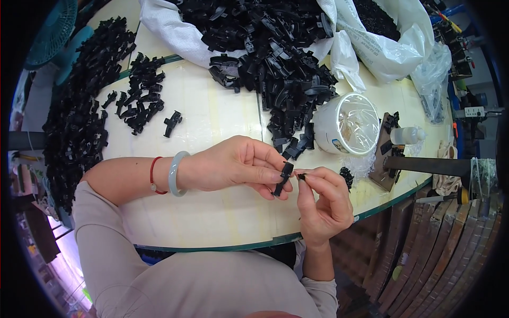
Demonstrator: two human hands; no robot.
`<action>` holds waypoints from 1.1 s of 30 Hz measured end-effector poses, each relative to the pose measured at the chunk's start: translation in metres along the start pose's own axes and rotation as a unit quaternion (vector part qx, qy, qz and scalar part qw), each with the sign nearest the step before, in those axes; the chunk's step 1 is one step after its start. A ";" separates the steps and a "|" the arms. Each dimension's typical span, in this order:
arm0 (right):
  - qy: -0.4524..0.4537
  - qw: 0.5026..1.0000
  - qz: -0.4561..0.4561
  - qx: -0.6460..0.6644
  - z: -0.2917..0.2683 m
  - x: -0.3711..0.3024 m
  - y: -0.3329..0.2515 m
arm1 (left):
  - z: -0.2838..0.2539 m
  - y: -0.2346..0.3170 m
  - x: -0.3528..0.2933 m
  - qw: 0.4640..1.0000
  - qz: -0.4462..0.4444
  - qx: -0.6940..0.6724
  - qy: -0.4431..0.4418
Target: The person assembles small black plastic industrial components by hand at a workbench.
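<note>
Between the thumb and fingers of my left hand (241,164) is a black plastic part (284,177), long and narrow, held tilted over the table. Close beside it on the right, my right hand (324,199) pinches a tiny black piece (301,176) between thumb and fingertip. The two pieces look slightly apart. A large heap of black plastic parts (286,69) spills from a white sack (169,32) beyond my hands. One single black part (172,123) lies by itself to the left, near a small cluster of similar parts (140,98).
A long pile of black parts (85,100) covers the table's left side. Right of centre stands a white bucket (323,124) with clear plastic in it. Further right are a small bottle (405,135), a metal fixture (384,159) with a bar, and a small heap of tiny black pieces (346,176).
</note>
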State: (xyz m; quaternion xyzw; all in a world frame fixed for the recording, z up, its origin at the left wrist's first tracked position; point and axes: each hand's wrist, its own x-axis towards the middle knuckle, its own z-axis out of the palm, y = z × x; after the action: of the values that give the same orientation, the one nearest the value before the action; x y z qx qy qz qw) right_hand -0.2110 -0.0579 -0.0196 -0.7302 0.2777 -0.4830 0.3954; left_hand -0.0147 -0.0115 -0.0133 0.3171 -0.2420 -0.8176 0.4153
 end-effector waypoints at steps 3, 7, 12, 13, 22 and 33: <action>-0.019 0.999 -0.028 -0.033 -0.001 0.003 0.000 | 0.000 -0.003 -0.001 1.000 0.015 0.013 0.014; -0.018 0.998 -0.034 -0.044 -0.001 0.005 0.001 | 0.003 -0.006 -0.001 0.996 0.063 0.043 0.039; -0.019 0.998 -0.035 -0.042 -0.001 0.006 -0.003 | 0.007 -0.010 -0.002 0.991 0.091 0.063 0.077; -0.027 0.999 -0.022 -0.035 0.000 0.006 -0.006 | 0.007 -0.011 -0.002 0.990 0.100 0.063 0.079; -0.046 0.999 0.013 -0.025 -0.001 0.004 -0.009 | 0.008 -0.017 -0.002 0.986 0.118 0.066 0.093; -0.054 0.995 -0.050 -0.065 -0.001 0.011 -0.002 | 0.008 -0.017 -0.003 0.976 0.129 0.120 0.127</action>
State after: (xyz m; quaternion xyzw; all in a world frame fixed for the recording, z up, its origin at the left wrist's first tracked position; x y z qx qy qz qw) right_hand -0.2076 -0.0659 -0.0124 -0.7927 0.2497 -0.4426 0.3368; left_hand -0.0278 0.0010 -0.0178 0.4321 -0.3225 -0.6753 0.5033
